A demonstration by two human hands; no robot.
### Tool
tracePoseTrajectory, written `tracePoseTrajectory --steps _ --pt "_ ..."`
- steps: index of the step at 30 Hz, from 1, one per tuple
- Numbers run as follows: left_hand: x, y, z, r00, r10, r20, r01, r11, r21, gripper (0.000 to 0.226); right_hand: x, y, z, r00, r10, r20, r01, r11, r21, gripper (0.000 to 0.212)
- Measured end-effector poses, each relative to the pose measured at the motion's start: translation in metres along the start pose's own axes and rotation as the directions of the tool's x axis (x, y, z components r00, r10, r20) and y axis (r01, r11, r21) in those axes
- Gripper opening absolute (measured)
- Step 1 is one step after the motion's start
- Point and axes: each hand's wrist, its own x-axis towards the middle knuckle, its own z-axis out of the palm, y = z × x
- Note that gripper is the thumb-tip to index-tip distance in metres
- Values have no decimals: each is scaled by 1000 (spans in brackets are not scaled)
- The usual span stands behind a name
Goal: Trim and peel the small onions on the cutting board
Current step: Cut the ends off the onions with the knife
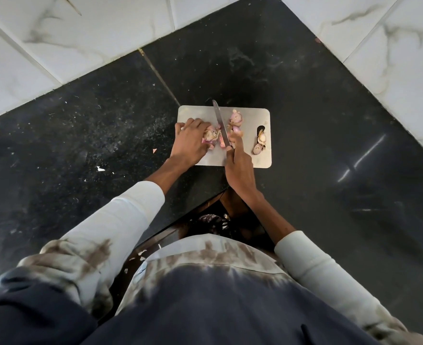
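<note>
knife edge beside the holding fingers

small onion (211, 136) on the cutting board's (251, 115) left half, gripped by the curled fingers of the left hand (189, 143). right hand (239, 168) wraps the knife (221, 125), blade just right of the onion. risk: the round onion rolls and the blade slips toward the fingertips. loose onions (238, 119) lie right, on the black table (106, 120).

Under your hands runs a black speckled stone counter (106, 135) with a thin seam crossing it to the upper left of your left hand. The pale cutting board (255, 115) lies flat on it beneath both hands, and small peel scraps (100, 168) lie scattered left of your left wrist.
</note>
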Motion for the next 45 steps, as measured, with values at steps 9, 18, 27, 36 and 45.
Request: tracePoseTrajectory --steps 9,18,27,36,45 --pt "4 6 -5 999 -26 31 25 1000 17 62 -5 1 2 1000 19 -18 -17 995 94 53" --pt "4 13 -8 998 -54 46 53 998 13 60 -7 -1 13 996 -17 -89 23 998 66 52" --pt "3 15 -13 998 -55 37 55 998 4 53 -9 1 21 997 -13 -79 18 998 65 54" --pt "2 17 -13 998 -55 28 55 998 2 53 -10 -10 15 995 12 -101 -4 997 80 52" --pt "3 16 -13 997 -74 23 75 996 -48 55 -12 -20 12 997 69 -32 -66 995 80 52"
